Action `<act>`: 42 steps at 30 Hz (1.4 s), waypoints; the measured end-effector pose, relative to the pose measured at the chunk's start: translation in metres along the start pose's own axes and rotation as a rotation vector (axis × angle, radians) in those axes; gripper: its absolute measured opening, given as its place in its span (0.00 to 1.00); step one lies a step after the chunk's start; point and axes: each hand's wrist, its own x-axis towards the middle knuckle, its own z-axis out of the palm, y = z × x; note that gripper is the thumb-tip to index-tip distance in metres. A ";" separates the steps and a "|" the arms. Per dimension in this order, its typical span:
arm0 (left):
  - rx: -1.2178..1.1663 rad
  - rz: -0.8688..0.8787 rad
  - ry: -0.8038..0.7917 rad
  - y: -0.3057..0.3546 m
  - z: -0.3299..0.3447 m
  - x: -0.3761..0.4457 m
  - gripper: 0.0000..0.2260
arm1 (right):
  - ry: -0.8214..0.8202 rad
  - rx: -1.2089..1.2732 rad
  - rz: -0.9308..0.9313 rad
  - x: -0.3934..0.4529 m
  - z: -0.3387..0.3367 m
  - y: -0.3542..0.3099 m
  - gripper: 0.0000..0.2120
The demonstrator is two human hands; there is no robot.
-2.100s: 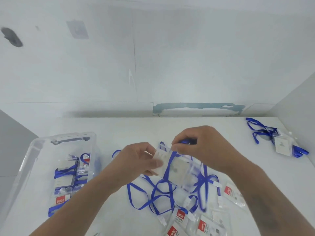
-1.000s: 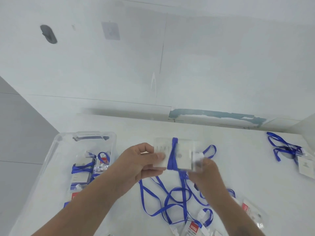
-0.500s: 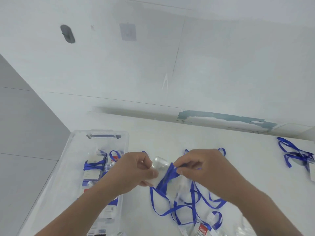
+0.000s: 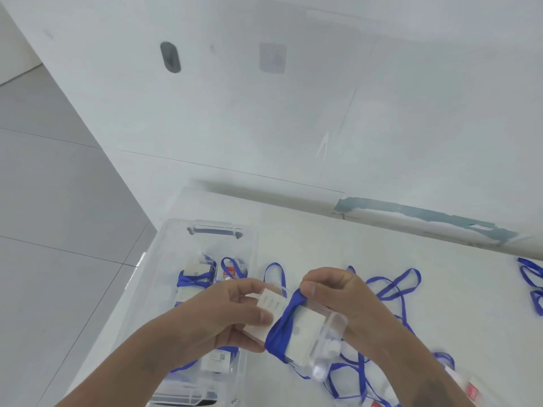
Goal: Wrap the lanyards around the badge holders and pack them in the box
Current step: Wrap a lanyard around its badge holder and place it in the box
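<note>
I hold a clear badge holder (image 4: 305, 327) above the table, in front of my chest. Its blue lanyard (image 4: 282, 327) is wound round its middle in a thick band. My left hand (image 4: 223, 315) grips the holder's left end between thumb and fingers. My right hand (image 4: 338, 298) pinches the lanyard band at the holder's top edge. A clear plastic box (image 4: 205, 233) stands on the table at the left, with several wrapped badge holders (image 4: 195, 277) lying inside. Loose blue lanyards (image 4: 393, 286) and more badge holders (image 4: 470, 386) lie on the table under and right of my hands.
The white table (image 4: 323, 245) ends at a wall along the back. Another blue lanyard bundle (image 4: 531, 277) lies at the far right edge. Grey floor tiles (image 4: 58, 230) show past the table's left edge, close to the box.
The lanyard has been wound further round the holder into a thick band. My head has turned left, so the box now sits nearer the middle of the view.
</note>
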 end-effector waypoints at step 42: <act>-1.047 -0.162 0.885 -0.057 -0.074 0.046 0.15 | 0.121 -1.118 -0.165 0.159 0.131 0.057 0.09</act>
